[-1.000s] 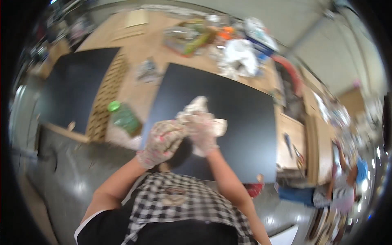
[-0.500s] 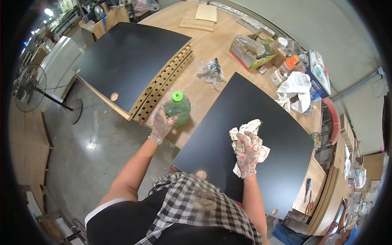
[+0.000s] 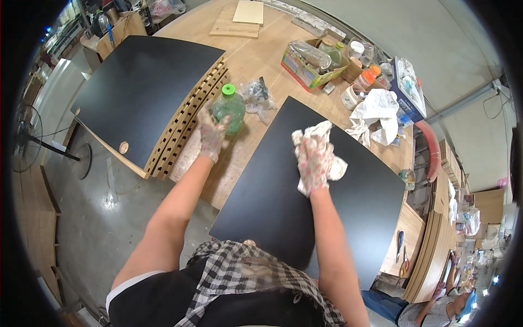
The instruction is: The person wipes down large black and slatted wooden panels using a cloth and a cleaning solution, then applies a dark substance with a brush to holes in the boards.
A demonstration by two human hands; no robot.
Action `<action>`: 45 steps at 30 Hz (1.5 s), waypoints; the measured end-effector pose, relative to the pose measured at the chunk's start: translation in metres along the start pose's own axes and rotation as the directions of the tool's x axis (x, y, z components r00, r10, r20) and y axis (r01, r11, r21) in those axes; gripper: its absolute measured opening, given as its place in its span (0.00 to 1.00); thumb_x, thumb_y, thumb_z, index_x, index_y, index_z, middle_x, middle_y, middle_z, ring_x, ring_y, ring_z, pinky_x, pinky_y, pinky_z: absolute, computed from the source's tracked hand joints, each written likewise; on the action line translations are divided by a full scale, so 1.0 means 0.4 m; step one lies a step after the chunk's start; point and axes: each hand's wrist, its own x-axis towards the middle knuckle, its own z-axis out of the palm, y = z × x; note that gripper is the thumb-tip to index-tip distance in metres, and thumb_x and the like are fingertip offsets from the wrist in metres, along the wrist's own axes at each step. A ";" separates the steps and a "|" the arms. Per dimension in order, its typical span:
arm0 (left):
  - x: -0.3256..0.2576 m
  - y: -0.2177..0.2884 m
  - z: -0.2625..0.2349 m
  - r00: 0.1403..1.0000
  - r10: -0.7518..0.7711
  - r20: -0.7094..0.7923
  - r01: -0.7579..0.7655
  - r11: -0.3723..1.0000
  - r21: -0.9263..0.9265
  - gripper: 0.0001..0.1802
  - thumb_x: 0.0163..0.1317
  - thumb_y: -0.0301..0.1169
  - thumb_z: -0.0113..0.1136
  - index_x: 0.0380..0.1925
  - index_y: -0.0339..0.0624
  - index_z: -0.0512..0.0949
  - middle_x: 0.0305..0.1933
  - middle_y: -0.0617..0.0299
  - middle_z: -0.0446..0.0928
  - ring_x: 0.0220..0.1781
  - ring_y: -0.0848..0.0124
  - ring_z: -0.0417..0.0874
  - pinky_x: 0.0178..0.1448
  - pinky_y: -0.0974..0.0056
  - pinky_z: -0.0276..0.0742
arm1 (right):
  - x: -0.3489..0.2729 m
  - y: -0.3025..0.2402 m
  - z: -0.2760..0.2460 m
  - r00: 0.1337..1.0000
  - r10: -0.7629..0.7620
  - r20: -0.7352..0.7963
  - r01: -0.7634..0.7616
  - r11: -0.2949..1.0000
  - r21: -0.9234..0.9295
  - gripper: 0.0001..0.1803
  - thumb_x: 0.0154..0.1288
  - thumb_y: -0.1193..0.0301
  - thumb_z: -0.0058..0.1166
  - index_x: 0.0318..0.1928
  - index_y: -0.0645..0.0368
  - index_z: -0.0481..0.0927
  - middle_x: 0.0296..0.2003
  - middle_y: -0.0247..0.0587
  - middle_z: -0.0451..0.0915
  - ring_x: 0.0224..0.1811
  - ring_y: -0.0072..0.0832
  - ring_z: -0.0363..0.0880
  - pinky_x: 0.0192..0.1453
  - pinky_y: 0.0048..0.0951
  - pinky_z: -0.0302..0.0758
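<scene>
A large black panel (image 3: 348, 218) lies flat on the wooden workbench (image 3: 256, 60) in front of me. My right hand (image 3: 314, 159), in a patterned glove, presses a crumpled white cloth (image 3: 321, 136) onto the panel's upper part. My left hand (image 3: 211, 133), gloved too, reaches to the left of the panel and rests against the side of a green plastic bottle (image 3: 230, 109) with a bright green cap, standing upright on the bench.
A second black panel (image 3: 139, 90) lies on slotted wooden boards (image 3: 190, 128) at the left. A cardboard tray of bottles (image 3: 311, 61), a crumpled plastic bag (image 3: 256, 97), white rags (image 3: 377, 111) and tape sit behind. Another person (image 3: 441, 313) is at the lower right.
My hands, together on the cloth a second ago, have separated. The left hand reached out to the green bottle and now touches it. The right hand stays on the cloth.
</scene>
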 end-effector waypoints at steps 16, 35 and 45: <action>-0.249 0.185 0.002 0.764 0.344 0.546 -0.547 0.794 0.265 0.34 0.58 0.32 0.64 0.64 0.33 0.64 0.65 0.45 0.65 0.67 0.50 0.66 0.70 0.55 0.62 | 0.044 0.155 0.020 0.998 0.049 0.049 -0.046 0.998 -0.047 0.12 0.63 0.63 0.50 0.44 0.50 0.81 0.47 0.47 0.77 0.51 0.45 0.75 0.53 0.50 0.71; -0.257 0.147 0.011 0.673 0.332 0.661 -0.626 0.732 0.270 0.29 0.63 0.24 0.56 0.66 0.38 0.65 0.69 0.49 0.61 0.70 0.53 0.64 0.72 0.54 0.61 | 0.007 0.031 -0.062 0.945 0.068 0.319 -0.128 0.977 0.168 0.21 0.62 0.60 0.52 0.54 0.52 0.79 0.58 0.49 0.73 0.65 0.46 0.66 0.69 0.45 0.59; -0.268 0.129 0.000 0.670 0.377 0.639 -0.667 0.683 0.297 0.27 0.64 0.25 0.55 0.65 0.41 0.67 0.70 0.50 0.62 0.71 0.53 0.64 0.72 0.55 0.61 | 0.003 0.040 -0.003 0.976 0.153 0.154 -0.179 0.969 0.169 0.17 0.54 0.68 0.57 0.47 0.50 0.82 0.53 0.49 0.74 0.58 0.44 0.72 0.58 0.43 0.70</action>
